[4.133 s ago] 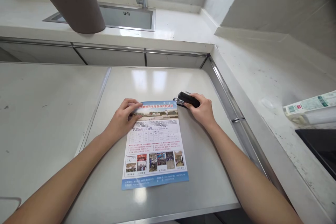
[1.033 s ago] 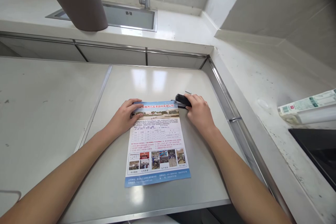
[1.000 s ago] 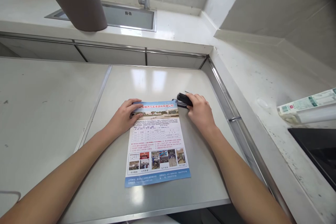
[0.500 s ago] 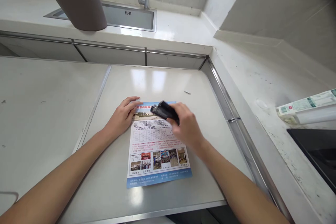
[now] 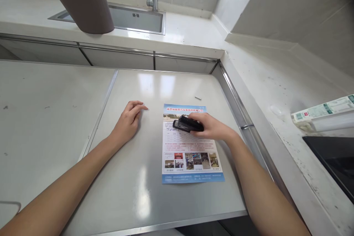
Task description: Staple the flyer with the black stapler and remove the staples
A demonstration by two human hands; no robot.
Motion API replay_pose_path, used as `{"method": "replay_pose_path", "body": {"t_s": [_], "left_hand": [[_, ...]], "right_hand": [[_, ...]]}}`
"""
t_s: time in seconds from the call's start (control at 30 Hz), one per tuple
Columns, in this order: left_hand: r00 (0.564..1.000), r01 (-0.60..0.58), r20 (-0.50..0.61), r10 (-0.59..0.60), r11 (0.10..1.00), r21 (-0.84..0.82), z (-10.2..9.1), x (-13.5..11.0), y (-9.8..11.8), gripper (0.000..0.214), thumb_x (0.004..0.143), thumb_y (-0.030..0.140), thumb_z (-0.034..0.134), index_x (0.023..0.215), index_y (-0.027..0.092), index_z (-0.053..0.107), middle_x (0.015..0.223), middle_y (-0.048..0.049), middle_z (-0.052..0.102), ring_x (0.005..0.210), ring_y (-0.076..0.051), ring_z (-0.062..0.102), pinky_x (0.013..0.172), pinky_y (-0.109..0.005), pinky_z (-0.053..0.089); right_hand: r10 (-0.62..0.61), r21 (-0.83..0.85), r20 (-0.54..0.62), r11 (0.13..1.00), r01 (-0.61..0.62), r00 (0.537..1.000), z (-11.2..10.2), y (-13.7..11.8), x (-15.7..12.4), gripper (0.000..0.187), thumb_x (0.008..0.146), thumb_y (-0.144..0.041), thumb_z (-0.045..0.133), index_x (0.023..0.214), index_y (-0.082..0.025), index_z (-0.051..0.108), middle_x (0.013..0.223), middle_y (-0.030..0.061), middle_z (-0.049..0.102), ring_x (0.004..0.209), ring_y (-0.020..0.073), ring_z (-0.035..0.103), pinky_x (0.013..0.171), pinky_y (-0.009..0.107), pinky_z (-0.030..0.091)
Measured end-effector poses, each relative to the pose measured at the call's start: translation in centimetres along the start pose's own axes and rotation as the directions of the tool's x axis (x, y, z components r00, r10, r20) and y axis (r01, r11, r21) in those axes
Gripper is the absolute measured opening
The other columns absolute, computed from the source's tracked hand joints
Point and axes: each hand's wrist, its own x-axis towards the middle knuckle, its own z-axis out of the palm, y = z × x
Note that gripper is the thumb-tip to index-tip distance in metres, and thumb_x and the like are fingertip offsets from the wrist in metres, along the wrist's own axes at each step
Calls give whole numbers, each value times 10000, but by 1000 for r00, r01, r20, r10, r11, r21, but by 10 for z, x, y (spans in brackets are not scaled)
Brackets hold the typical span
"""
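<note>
A black stapler (image 5: 184, 123) is in my right hand (image 5: 210, 125), its fingers wrapped round the back end. The stapler is over the upper half of a printed flyer (image 5: 190, 143) with blue bands and small photos; whether it presses on the paper I cannot tell. My left hand (image 5: 129, 120) lies on the white table (image 5: 127, 177), left of the flyer and apart from it, its fingers loosely stretched out. Beyond the flyer's top edge lies a small strip of staples (image 5: 198, 98).
A counter with a steel sink (image 5: 138, 18) and a tap (image 5: 153, 0) runs along the back. A thick brown column (image 5: 85, 3) stands before the sink. On the right counter are a long box (image 5: 326, 108) and a black hob (image 5: 332, 162).
The flyer has shifted to the right, out from under my left hand. My right hand and the stapler have moved right with it, and the stapler now lies more level.
</note>
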Motion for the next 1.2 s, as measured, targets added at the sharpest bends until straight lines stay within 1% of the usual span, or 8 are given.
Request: {"method": "replay_pose_path", "body": {"t_s": [0.5,0.6,0.63,0.7,0.77,0.87,0.97,1.2], "left_hand": [[1000,14,20,-14,1000,-11,1,0,-2,358,1026,214,384,1179,261,705,1394,-112,554,1232,-278,612,1053,-491,536],[1000,10,6,-10,1000,-19,2,1,-1,351,1029,211,387,1171,250,706,1376,-111,558,1236,-267,610,1082,-478,520],[1000,10,-7,-10,1000,-18,1,2,0,347,1029,207,389,1164,243,706,1363,-112,564,1236,-262,610,1096,-472,512],[999,13,-43,-13,1000,6,-1,4,-1,348,1021,179,384,1148,231,704,1322,-112,590,1248,-254,609,1133,-462,487],[993,65,-101,-57,994,83,-7,6,-8,384,1002,125,361,1151,225,701,1316,-116,613,1266,-254,602,1151,-455,474],[946,279,-246,-210,915,291,-21,8,-28,382,994,131,402,1242,183,688,1442,-174,582,1398,-331,506,1236,-534,367],[854,508,-328,-403,780,365,-32,8,-49,421,1014,231,458,1399,156,609,1591,-242,459,1541,-454,323,1254,-729,189],[797,573,-367,-479,792,210,-33,8,-60,393,1045,291,426,1354,188,646,1579,-229,482,1580,-426,284,1272,-728,131]], "right_hand": [[40,25,37,999,-41,999,-23,20,-15,224,868,-390,744,946,-213,631,896,-6,659,810,185,583,702,283,447],[70,96,-153,994,-56,986,-16,34,-11,363,942,-562,660,958,-200,678,917,38,694,848,212,633,714,301,486],[88,100,-321,993,-58,943,-12,40,-8,390,982,-577,594,960,-199,684,938,58,704,876,224,649,746,319,505],[89,37,-647,996,-85,757,-3,54,1,390,1024,-552,516,961,-205,684,1005,96,722,968,251,671,863,376,532],[16,-101,-752,985,-138,659,5,70,12,344,995,-535,564,970,-219,697,1096,126,741,1087,286,669,1005,452,515],[-47,-255,-664,953,-167,747,13,95,26,430,961,-560,569,1153,-209,729,1398,192,672,1341,352,591,1173,525,430],[69,-278,-542,926,-257,837,16,118,34,522,975,-494,510,1346,-167,674,1580,243,531,1503,373,477,1237,535,381],[117,-390,-430,870,-301,895,35,101,62,612,1009,-438,441,1538,-144,534,1658,233,430,1566,401,386,1247,673,318]]}}
